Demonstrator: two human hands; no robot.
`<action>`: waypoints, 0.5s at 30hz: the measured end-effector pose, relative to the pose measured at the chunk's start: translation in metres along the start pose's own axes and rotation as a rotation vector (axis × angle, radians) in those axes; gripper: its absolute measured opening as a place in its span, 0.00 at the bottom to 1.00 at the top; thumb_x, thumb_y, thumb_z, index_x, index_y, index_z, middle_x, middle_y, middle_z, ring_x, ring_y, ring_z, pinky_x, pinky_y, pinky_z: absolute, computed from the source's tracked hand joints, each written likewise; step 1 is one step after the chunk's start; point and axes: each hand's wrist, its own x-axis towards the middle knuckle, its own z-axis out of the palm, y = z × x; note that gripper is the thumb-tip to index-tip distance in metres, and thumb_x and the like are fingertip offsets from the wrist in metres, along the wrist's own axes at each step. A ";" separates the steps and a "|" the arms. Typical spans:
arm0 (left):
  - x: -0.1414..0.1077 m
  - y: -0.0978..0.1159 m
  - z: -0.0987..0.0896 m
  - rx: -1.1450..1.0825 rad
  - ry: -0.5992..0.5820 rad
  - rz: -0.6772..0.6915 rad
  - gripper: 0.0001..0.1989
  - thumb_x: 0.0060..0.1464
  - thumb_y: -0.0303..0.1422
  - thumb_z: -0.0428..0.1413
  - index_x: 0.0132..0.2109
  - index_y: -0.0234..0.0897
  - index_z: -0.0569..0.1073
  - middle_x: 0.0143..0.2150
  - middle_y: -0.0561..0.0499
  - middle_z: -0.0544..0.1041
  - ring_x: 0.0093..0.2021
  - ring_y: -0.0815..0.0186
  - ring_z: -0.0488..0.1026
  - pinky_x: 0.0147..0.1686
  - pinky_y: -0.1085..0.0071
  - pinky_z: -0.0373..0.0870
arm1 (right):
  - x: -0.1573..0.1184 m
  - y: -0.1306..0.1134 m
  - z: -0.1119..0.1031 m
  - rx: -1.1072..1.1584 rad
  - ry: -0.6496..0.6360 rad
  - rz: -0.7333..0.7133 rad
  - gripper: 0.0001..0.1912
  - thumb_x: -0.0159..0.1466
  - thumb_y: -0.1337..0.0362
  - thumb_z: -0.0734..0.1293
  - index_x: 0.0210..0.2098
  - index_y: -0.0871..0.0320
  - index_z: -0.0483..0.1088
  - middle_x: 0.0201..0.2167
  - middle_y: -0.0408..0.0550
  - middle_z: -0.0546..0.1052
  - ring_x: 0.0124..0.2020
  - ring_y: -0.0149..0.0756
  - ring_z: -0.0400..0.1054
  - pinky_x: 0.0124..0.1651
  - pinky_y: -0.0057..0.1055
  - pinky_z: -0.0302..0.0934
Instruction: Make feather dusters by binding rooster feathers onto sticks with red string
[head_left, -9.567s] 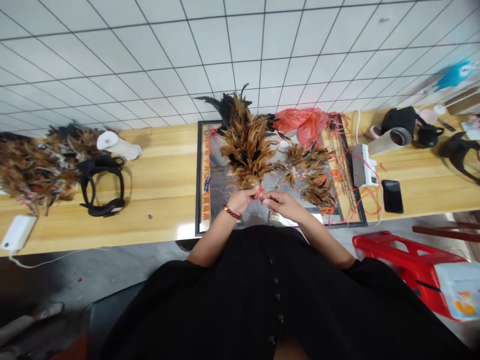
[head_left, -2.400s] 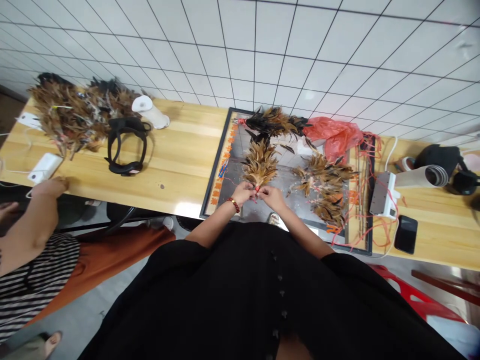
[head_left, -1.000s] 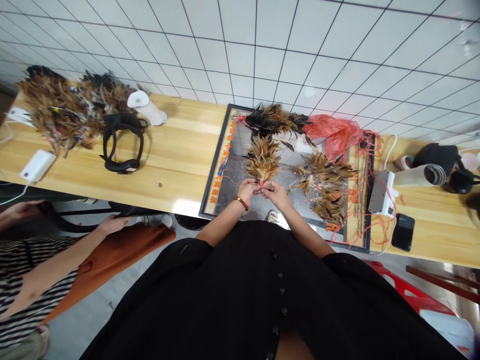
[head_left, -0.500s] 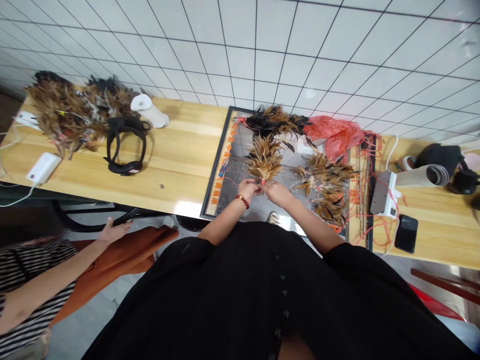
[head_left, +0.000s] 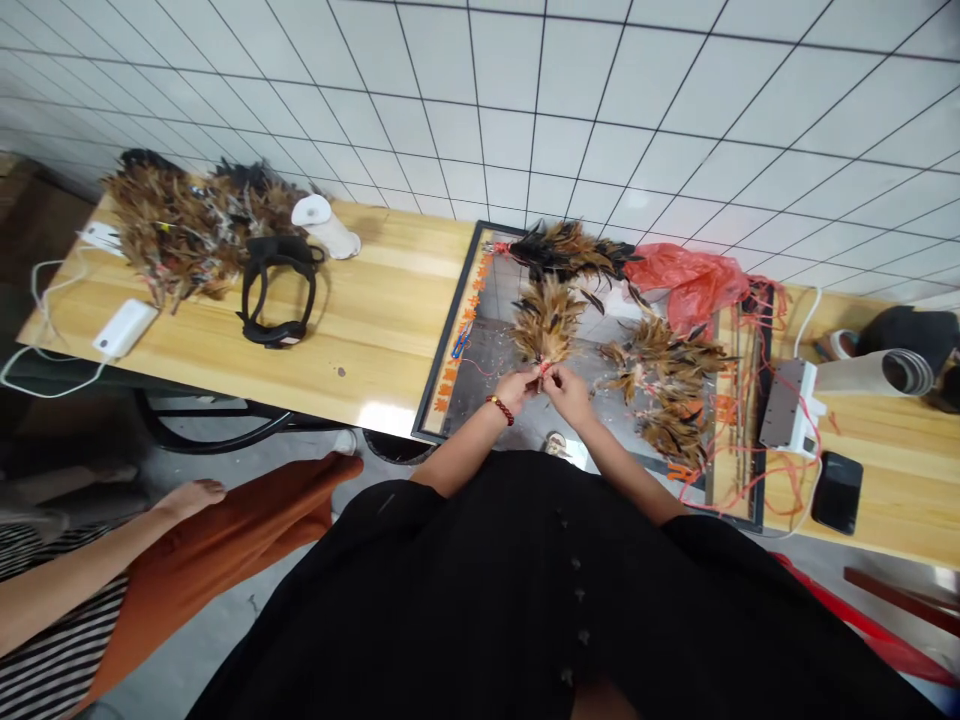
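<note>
A bunch of brown feathers [head_left: 549, 315] stands with its tips toward the wall and its red-wrapped base toward me. My left hand [head_left: 519, 389], with a beaded bracelet at the wrist, is closed on that base. Fingers pinched, my right hand [head_left: 567, 390] grips the base from the other side. A thin red string runs from near the left hand to a small blue-handled tool [head_left: 460, 340]. Both hands are over a glass panel in a black frame [head_left: 433, 392]. To the right lie more feather bunches [head_left: 664, 360]; a darker bunch [head_left: 574, 250] lies behind.
A red plastic bag [head_left: 686, 275], a power strip [head_left: 787, 405] and a phone [head_left: 838, 492] are on the right. Leftward sit a black headband-like frame [head_left: 277, 295], a white roll [head_left: 326, 226] and a feather heap [head_left: 180, 230]. Another person's hand [head_left: 193, 496] is at lower left.
The view has shifted, so the table things appear farther right. My hands stay at the base of the feather bunch, with slightly changed fingers. The other person's hand has lowered and moved left.
</note>
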 end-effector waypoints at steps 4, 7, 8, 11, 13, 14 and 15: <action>0.007 -0.004 0.002 0.084 -0.173 -0.141 0.07 0.45 0.25 0.66 0.31 0.31 0.74 0.26 0.50 0.76 0.26 0.70 0.72 0.33 0.72 0.68 | -0.013 0.007 0.002 0.129 0.026 0.047 0.11 0.58 0.56 0.60 0.28 0.57 0.67 0.25 0.45 0.74 0.27 0.33 0.65 0.35 0.29 0.58; 0.011 -0.008 0.004 0.120 -0.188 -0.177 0.07 0.45 0.22 0.64 0.29 0.31 0.72 0.21 0.51 0.72 0.22 0.72 0.68 0.27 0.73 0.65 | -0.014 0.014 -0.001 0.227 0.031 0.182 0.11 0.56 0.56 0.60 0.29 0.56 0.68 0.24 0.44 0.74 0.27 0.33 0.65 0.36 0.30 0.59; 0.011 -0.010 0.004 0.121 -0.201 -0.186 0.06 0.45 0.22 0.63 0.29 0.30 0.72 0.20 0.52 0.71 0.21 0.72 0.67 0.25 0.74 0.64 | -0.013 0.016 -0.002 0.264 0.044 0.239 0.11 0.55 0.56 0.61 0.29 0.57 0.68 0.24 0.44 0.74 0.27 0.33 0.65 0.36 0.30 0.58; 0.007 -0.011 0.002 0.080 -0.252 -0.197 0.05 0.47 0.21 0.60 0.29 0.31 0.71 0.19 0.54 0.67 0.18 0.76 0.62 0.20 0.77 0.58 | -0.012 0.023 0.000 0.314 0.088 0.339 0.11 0.52 0.56 0.62 0.27 0.57 0.69 0.23 0.42 0.73 0.26 0.33 0.64 0.35 0.30 0.57; 0.004 -0.009 -0.001 0.034 -0.282 -0.196 0.05 0.48 0.23 0.58 0.28 0.32 0.68 0.19 0.56 0.64 0.17 0.78 0.58 0.18 0.79 0.54 | -0.012 0.027 0.005 0.322 0.101 0.352 0.10 0.51 0.57 0.63 0.26 0.57 0.69 0.22 0.42 0.72 0.26 0.33 0.63 0.34 0.30 0.56; 0.003 -0.008 -0.003 0.014 -0.295 -0.200 0.06 0.49 0.25 0.57 0.28 0.33 0.67 0.20 0.57 0.63 0.17 0.78 0.56 0.18 0.79 0.53 | -0.012 0.029 0.008 0.334 0.102 0.357 0.10 0.51 0.56 0.63 0.26 0.57 0.69 0.22 0.41 0.71 0.26 0.33 0.62 0.33 0.30 0.55; 0.002 -0.006 -0.004 0.001 -0.314 -0.214 0.07 0.51 0.28 0.57 0.28 0.33 0.67 0.20 0.56 0.62 0.17 0.78 0.55 0.18 0.79 0.52 | -0.013 0.030 0.012 0.351 0.102 0.364 0.10 0.51 0.56 0.63 0.26 0.57 0.68 0.21 0.41 0.70 0.25 0.32 0.62 0.32 0.29 0.55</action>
